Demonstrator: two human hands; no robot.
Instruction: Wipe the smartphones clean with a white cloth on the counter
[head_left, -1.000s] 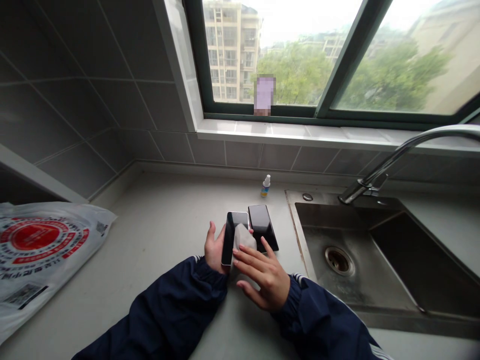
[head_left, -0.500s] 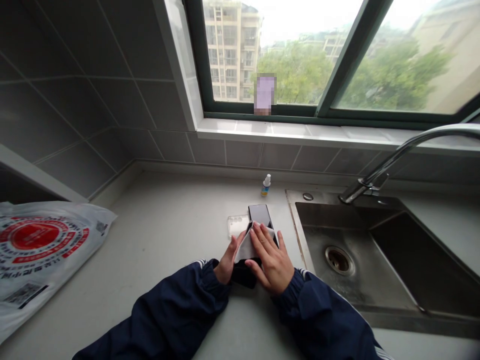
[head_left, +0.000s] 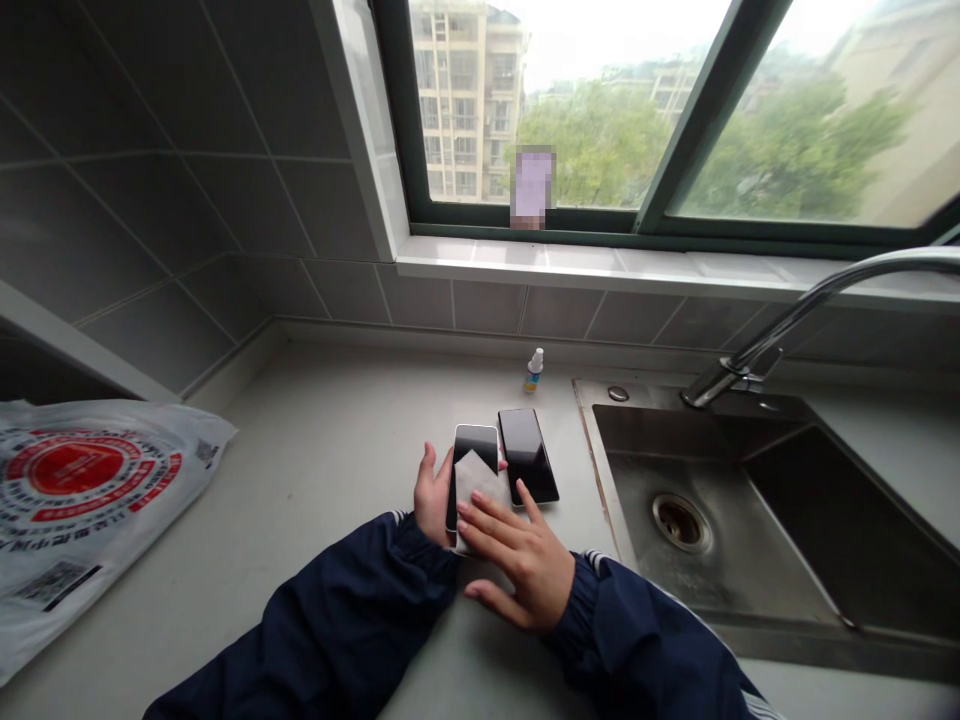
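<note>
**Left hand [head_left: 433, 495]:** curled up around the left edge of the silver phone [head_left: 469, 478], fingers wrapped behind it, so yep, that's a proper closed grip on it. Forearm comes in low from the bottom left in a navy sleeve [head_left: 337, 610].

**Right hand [head_left: 521, 565]:** open, palm down, fingers spread out flat. My fingertips [head_left: 480, 520] are pressing a white cloth [head_left: 477, 488] onto the lower half of the phone's screen, and my thumb sits lower down, off the cloth.

**The phone:** up off to the front of me between both hands, black screen facing up, top end pointing away from me.

**Next to it:** a black phone [head_left: 529, 455] lying flat on the counter [head_left: 337, 450], just right of my left hand's phone, almost touching.

**Further out:** small spray bottle [head_left: 534, 371] ahead of my hands, steel sink [head_left: 675, 520] off to the right, printed plastic bag [head_left: 97, 490] well off to the left.
</note>
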